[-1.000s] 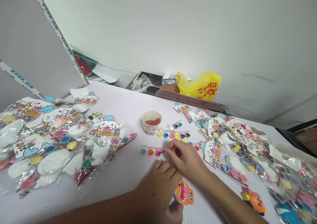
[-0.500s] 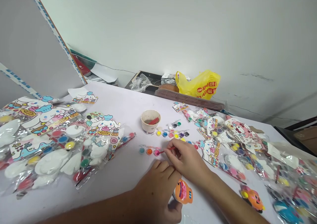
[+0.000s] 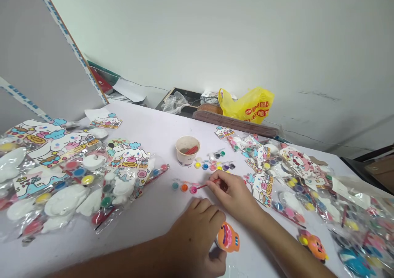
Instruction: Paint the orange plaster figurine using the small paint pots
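My right hand pinches a thin red brush, whose tip is in the pink paint pot. Beside that pot, to its left, are an orange pot and a teal one. My left hand, lower and closer to me, is closed on an orange painted figure with pink and purple on it. A paper cup stands behind the pots with red sticks leaning in murky liquid.
Clear packets with white figures and paints cover the table's left side. More packets lie at the right, near another painted figure. A yellow bag is by the wall, behind several more paint pots.
My right hand has shifted slightly right and back from the pink pot, so more of the brush shows. The pink, orange and teal pots have moved a little left. My left hand stays put.
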### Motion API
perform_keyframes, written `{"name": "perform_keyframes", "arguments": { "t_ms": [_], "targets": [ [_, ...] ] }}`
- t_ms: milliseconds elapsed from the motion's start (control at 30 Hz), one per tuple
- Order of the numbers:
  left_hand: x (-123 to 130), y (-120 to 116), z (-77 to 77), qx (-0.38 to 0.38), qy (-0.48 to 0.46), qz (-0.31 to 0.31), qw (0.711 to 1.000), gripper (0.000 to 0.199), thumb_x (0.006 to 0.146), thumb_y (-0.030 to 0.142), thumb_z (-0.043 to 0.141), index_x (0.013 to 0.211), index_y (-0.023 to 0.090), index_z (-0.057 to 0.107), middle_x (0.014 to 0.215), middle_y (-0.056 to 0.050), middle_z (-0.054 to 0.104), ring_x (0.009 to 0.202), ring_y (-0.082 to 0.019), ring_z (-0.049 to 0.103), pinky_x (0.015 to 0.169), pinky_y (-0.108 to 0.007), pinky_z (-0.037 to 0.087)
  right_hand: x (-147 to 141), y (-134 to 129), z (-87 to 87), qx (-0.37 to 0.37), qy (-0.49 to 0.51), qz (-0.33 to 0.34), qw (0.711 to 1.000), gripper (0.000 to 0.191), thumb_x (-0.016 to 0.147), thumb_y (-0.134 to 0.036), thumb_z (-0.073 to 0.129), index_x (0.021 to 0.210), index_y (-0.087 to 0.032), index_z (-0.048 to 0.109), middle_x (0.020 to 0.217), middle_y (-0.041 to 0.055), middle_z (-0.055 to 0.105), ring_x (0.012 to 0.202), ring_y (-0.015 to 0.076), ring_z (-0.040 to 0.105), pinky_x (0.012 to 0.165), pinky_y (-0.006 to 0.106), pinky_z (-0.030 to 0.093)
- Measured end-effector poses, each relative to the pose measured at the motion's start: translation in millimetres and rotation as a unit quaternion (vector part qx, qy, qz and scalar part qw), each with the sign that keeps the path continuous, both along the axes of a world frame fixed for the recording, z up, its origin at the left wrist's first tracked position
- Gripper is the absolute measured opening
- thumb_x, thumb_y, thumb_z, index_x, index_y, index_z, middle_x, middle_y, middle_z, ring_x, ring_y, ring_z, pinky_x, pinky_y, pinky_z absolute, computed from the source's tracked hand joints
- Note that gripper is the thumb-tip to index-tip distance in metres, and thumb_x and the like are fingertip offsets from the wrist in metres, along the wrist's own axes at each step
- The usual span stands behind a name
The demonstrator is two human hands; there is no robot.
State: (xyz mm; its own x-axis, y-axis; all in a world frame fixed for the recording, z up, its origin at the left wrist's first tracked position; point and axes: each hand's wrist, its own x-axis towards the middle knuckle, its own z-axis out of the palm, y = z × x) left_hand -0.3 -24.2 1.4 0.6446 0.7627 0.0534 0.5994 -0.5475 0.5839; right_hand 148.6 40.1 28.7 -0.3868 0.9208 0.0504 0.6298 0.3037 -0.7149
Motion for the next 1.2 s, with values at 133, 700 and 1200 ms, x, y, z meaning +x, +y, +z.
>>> {"name": "perform_keyframes", "arguments": {
  "t_ms": [133, 700, 1200],
  "targets": [
    [0, 0, 1.5, 0.004, 0.007, -0.01, 1.0, 0.024, 0.067, 0.028, 0.06, 0.083, 0.021, 0.044, 0.09, -0.002, 0.054, 0.085, -0.023, 0.044, 0.08, -0.038, 0.035, 14, -9, 13.8, -0.002, 0.02, -0.016, 1.0, 0.024, 0.095, -0.039, 0.05, 0.082, -0.021, 0.058, 0.064, -0.002, 0.056, 0.059, 0.0143, 0.048, 0.057, 0.025, 0.038],
    [0, -2, 0.9, 0.02, 0.0, -0.009, 1.0, 0.024, 0.067, 0.014, 0.054, 0.087, 0.022, 0.042, 0.089, -0.002, 0.05, 0.083, -0.022, 0.041, 0.074, -0.036, 0.033, 74, -97, -23.1, -0.085, 0.125, -0.146, 0.978, 0.037, 0.093, -0.044, 0.051, 0.065, -0.02, 0.045, 0.059, -0.005, 0.035, 0.056, 0.0122, 0.032, 0.051, 0.024, 0.027],
    [0, -2, 3.8, 0.002, 0.0, -0.013, 1.0, 0.024, 0.069, 0.013, 0.055, 0.087, 0.022, 0.042, 0.09, -0.001, 0.051, 0.085, -0.022, 0.042, 0.075, -0.036, 0.032, 74, -97, -24.4, -0.089, 0.068, -0.063, 0.992, 0.033, 0.095, -0.037, 0.049, 0.067, -0.02, 0.045, 0.057, -0.0055, 0.037, 0.052, 0.0104, 0.035, 0.047, 0.021, 0.03]
  ]
}}
